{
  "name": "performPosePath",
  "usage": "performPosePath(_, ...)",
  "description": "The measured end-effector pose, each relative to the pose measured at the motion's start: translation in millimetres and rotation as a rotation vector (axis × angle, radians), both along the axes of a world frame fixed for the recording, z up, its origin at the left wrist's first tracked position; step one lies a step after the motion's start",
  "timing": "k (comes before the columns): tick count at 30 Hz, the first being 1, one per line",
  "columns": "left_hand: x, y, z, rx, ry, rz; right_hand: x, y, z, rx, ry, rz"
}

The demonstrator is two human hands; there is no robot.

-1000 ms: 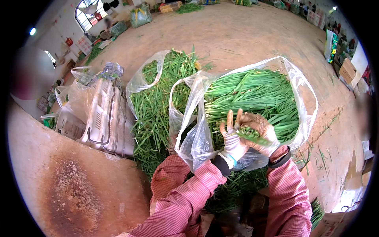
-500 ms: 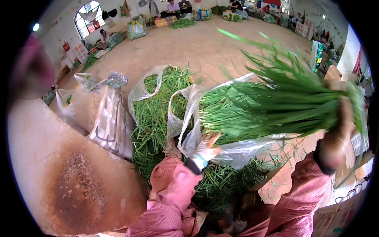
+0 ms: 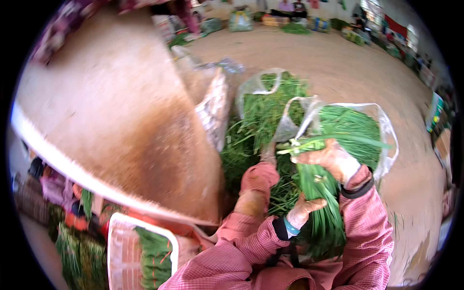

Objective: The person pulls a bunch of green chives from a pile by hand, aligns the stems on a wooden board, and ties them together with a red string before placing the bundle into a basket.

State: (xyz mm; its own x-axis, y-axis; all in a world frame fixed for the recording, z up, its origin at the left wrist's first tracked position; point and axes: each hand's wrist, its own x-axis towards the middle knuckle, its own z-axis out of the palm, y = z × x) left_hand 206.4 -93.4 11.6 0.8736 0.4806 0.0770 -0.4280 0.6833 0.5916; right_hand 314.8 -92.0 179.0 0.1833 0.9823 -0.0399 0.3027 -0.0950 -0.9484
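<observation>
1. Right hand (image 3: 336,159), in a soiled whitish glove: thumb and fingers clamped on a thin bundle of long green stalks with pale cut ends (image 3: 309,144); cut ends toward the left, leaf tips toward the right.
2. Left hand (image 3: 303,212), in a soiled glove with a pale blue cuff: lower, against a thick sheaf of long green leaves (image 3: 321,212); thumb extended toward the leaves, other fingers largely hidden, closed or loose impossible to tell.
3. Sheaf: directly below the right hand, leaves drooping toward the lap, between two pink checked sleeves (image 3: 367,232).
4. Beyond the right hand: clear plastic bag with pale looped edges (image 3: 389,154), around a compact mass of aligned green stalks (image 3: 357,133).
5. Left of it: second clear plastic bag (image 3: 248,99), with loose, tangled greens (image 3: 273,106).
6. Farther left: blurred white plastic crate (image 3: 212,111), beside a pale flat slab with a brown stain (image 3: 106,101).
7. Lower left: white-rimmed plastic basket (image 3: 174,249), with red-tied green bundles (image 3: 153,256) inside.
</observation>
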Motion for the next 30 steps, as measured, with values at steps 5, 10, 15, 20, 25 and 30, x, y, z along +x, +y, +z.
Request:
performPosePath(5, -79, 48, -7, -0.372, -0.125, 0.275, -71, 61, -50, -0.047, -0.267, 0.359)
performPosePath(10, -120, 106, -28, -0.242, 0.070, 0.414, -127, 43, -112, 0.030, -0.520, 0.056)
performPosePath(15, -92, 72, 16, 0.279, 0.009, -0.027, -111, -14, -147, 0.441, 0.533, -0.521)
performPosePath(20, -98, 4, -12, 0.623, 0.309, -0.376, -111, -81, -153, 0.629, 1.100, -0.904)
performPosePath(25, -117, 15, -23, 0.519, 0.443, -0.873, -89, -140, -192, 0.574, 1.021, -0.868)
performPosePath(30, -140, 64, -1, 1.868, 0.692, -0.405, -29, -172, -194, 0.454, 0.891, -0.877)
